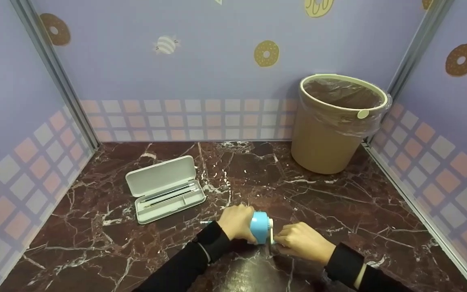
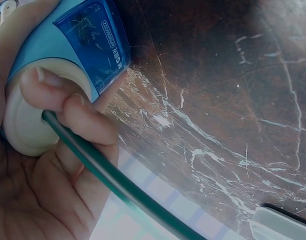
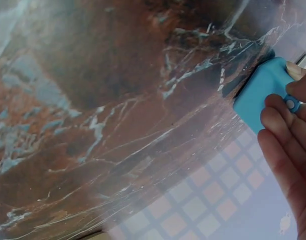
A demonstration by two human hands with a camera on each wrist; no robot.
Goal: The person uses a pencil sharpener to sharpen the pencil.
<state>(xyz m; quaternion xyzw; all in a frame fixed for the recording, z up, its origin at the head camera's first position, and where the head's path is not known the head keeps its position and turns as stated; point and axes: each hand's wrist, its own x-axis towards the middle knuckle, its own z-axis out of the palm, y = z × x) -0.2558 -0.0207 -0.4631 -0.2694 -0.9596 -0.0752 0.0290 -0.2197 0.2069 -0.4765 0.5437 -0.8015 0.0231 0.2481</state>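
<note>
A light-blue hand-crank pencil sharpener (image 1: 260, 228) sits on the marbled table in front of me. My left hand (image 1: 236, 223) grips its body, with the fingertips over the cream round front in the left wrist view. A dark green pencil (image 2: 118, 177) has one end in the hole of that front and points out past the fingers. Dark bits show inside the see-through blue shavings drawer (image 2: 95, 42). On the sharpener's other side, my right hand (image 1: 304, 242) pinches the small blue knob (image 3: 291, 104) of the white crank arm (image 1: 272, 234).
Left of my hands lies an open white pencil case (image 1: 160, 174) with pencils (image 1: 172, 194) inside. A tan wastebasket (image 1: 324, 142) lined with a clear bag stands at the back right. Patterned walls (image 1: 217, 81) enclose the table (image 1: 108, 247) on three sides.
</note>
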